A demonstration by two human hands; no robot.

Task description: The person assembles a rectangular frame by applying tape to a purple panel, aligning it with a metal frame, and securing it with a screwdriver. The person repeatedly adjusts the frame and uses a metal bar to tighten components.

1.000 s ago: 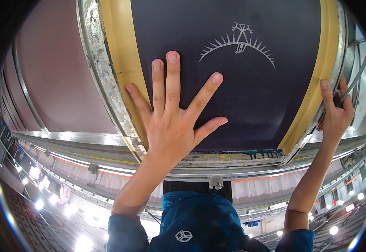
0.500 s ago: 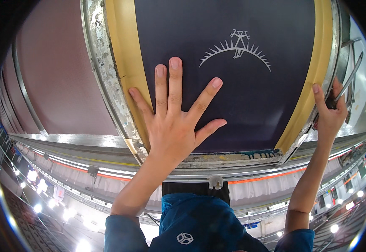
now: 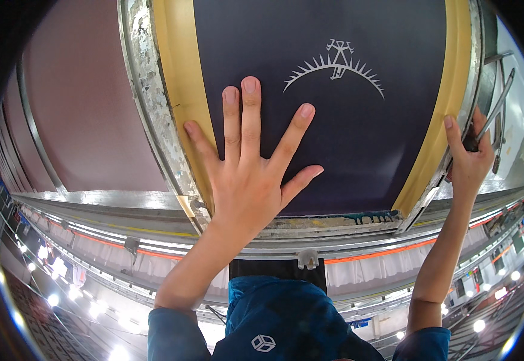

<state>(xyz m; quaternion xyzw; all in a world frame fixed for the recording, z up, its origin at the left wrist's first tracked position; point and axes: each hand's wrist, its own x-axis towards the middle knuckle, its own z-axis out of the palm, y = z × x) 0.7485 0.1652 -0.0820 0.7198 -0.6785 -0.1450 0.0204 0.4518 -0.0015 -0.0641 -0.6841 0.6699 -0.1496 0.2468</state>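
Note:
In front of me lies a screen-printing frame (image 3: 146,78), its metal rim crusted with old pale paint. Gold tape (image 3: 179,54) borders the dark mesh panel (image 3: 358,156), which carries a pale spiky arch design (image 3: 367,73). My left hand (image 3: 244,186) rests flat with fingers spread, mostly on the mesh; its little finger reaches the left tape strip. At the right rim, my right hand (image 3: 471,171) grips the frame, thumb on the inner side and fingers at the outer side. A dark part, not clearly visible, sits between its thumb and fingers.
Bent metal rods (image 3: 499,99) stand just outside the frame's right rim. To the left stretches a brownish-pink flat surface (image 3: 81,108). A metal rail (image 3: 358,243) with a whitish fitting (image 3: 308,260) runs along the near edge, close to my body.
Both hands keep their places on the frame. The view has shifted slightly, and the frame's right side appears a little farther left and up.

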